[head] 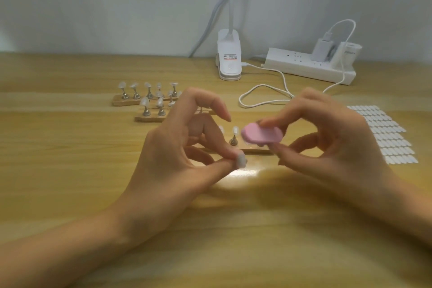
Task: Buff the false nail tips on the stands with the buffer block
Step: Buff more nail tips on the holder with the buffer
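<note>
My left hand (177,147) pinches a clear false nail tip (311,162) between thumb and a fingertip, just above the table. My right hand (327,138) grips a pink oval buffer block (259,134) by its edges, a short way up and right of that tip and apart from it. Behind the hands lies a wooden stand strip (254,151) with one metal peg and tip (234,135) showing between them. Two more wooden strips (149,119) with several tips on metal pegs sit farther back left.
A sheet of several spare white nail tips (385,133) lies at the right. At the back stand a white clip lamp (229,58), a white power strip (311,64) with a charger, and a looping white cable (264,96). The wall closes the desk's far edge.
</note>
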Available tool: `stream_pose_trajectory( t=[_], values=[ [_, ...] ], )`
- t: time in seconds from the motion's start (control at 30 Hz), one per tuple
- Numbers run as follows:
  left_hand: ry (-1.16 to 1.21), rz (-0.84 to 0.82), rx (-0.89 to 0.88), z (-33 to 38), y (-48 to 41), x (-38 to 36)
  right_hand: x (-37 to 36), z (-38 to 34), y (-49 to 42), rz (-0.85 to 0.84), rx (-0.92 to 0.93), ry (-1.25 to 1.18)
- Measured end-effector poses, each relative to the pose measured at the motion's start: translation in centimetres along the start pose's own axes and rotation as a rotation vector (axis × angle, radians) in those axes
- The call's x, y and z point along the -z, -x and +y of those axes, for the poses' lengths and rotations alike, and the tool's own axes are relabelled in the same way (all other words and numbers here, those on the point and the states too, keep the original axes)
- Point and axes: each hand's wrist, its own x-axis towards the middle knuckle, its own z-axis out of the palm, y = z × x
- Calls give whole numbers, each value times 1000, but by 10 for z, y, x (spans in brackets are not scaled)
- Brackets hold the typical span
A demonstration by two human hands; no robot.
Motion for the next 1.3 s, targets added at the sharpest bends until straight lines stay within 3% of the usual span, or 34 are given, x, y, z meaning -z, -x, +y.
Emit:
stream_pose_trajectory(
  t=[0.13, 0.27, 0.4, 0.5, 0.6, 0.73, 0.87, 1.0, 1.1, 1.3],
  values=[
    [22, -11, 11, 1, -1, 0, -4, -4, 4, -71, 105, -51],
    [-4, -9, 13, -1, -1, 0, 1, 0, -1, 13, -5, -23],
    [14, -32, 13, 0, -1, 0, -3, -2, 2, -76, 88, -35],
    [-6, -31, 13, 0, 1, 0, 2, 0, -1, 6, -29, -14],
    [2, -28, 23, 1, 0, 0, -1, -3, 2, -65, 70, -44],
    [-5, -31, 30, -1, 0, 0, 4, 0, 0, -9, -32, 7],
    [19, -35, 45, 0, -1, 0, -2, -2, 4, -91, 66, -14],
    [14, -24, 65, -1, 0, 0, 5, 3, 1, 12, -10, 35],
    [12, -29, 50, 0, 0, -2, 0, 0, 5, -57, 141, 52],
    [71, -38, 58, 2, 1, -1, 12, -1, 2, 44, 116, 25]
  ],
)
